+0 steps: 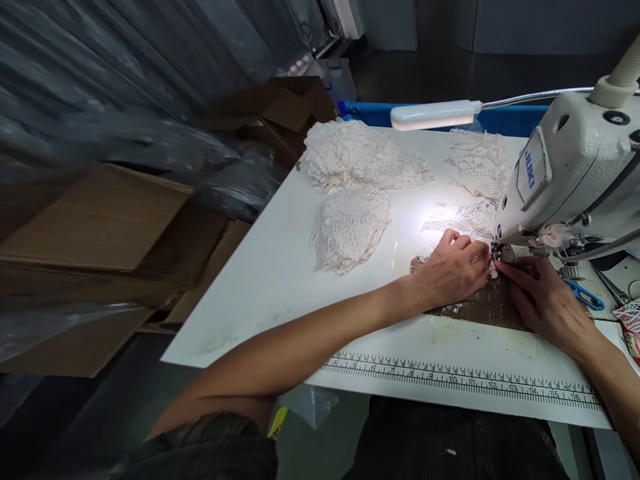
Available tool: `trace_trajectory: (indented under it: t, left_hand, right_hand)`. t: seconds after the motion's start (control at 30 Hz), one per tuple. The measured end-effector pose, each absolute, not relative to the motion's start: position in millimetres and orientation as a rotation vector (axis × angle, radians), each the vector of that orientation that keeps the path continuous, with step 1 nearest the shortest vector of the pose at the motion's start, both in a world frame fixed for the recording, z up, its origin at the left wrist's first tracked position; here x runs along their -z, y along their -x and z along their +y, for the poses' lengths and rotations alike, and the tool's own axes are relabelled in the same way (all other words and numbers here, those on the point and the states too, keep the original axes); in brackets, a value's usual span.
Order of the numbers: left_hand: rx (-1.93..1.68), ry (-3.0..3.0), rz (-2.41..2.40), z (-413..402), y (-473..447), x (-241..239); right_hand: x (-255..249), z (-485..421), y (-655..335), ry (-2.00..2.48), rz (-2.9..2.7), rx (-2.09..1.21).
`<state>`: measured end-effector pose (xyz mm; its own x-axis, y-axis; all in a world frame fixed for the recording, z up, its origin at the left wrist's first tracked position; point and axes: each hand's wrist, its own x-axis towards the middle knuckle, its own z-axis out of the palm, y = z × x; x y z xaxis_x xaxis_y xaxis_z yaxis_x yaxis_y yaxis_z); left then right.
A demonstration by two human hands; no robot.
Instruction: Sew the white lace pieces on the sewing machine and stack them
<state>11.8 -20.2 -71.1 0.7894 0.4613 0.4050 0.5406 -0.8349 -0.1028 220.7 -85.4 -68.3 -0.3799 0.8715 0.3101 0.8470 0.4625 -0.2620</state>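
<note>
My left hand (453, 270) rests on the table with its fingers curled and pressed on a small white lace piece (493, 268) right at the needle of the white sewing machine (575, 180). My right hand (543, 300) lies just to the right of it, fingertips pinched on the same lace under the presser foot. More lace (453, 223) trails away behind the left hand under the lamp's glare. Both hands sit over a brown plate (480, 307) on the white table (270, 280).
Piles of white lace pieces (355, 157) (350, 227) (477, 163) lie on the far half of the table. A lamp (435, 115) hangs over them. Blue snips (585, 295) lie right of the machine. A ruler strip (460, 380) runs along the near edge. Cardboard boxes (100, 233) stand left.
</note>
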Motion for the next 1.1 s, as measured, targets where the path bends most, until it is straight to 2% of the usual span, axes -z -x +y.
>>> trace_trajectory:
  t: [0.1,0.3,0.4,0.63,0.73,0.93,1.1]
  left_hand:
    - [0.644,2.8,-0.723,-16.3,-7.5,65.6]
    - [0.653,3.055,-0.276,0.1,3.2,59.6]
    - [0.728,3.071,-0.294,3.3,0.7,65.2]
    - [1.249,3.116,-0.534,-2.4,-5.5,66.8]
    - [1.184,3.042,-0.412,-4.0,-5.3,67.3]
    - [0.803,2.94,-0.426,-5.4,-4.8,71.2]
    - [0.773,2.923,-0.364,-5.2,-3.9,66.8]
  right_hand:
    - [64.4,-89.6,-225.2,1.499,-2.128,-0.19]
    - [62.0,-92.8,-224.1,1.572,-2.032,-0.189]
    - [61.9,-93.2,-221.9,1.568,-2.033,-0.187]
    - [62.0,-94.4,-222.0,1.543,-2.063,-0.185]
    - [64.5,-94.7,-223.0,1.537,-2.069,-0.177]
    - [66.7,-95.0,-224.0,1.555,-2.078,-0.207]
    - [55.6,-90.3,-228.5,1.479,-2.02,-0.136]
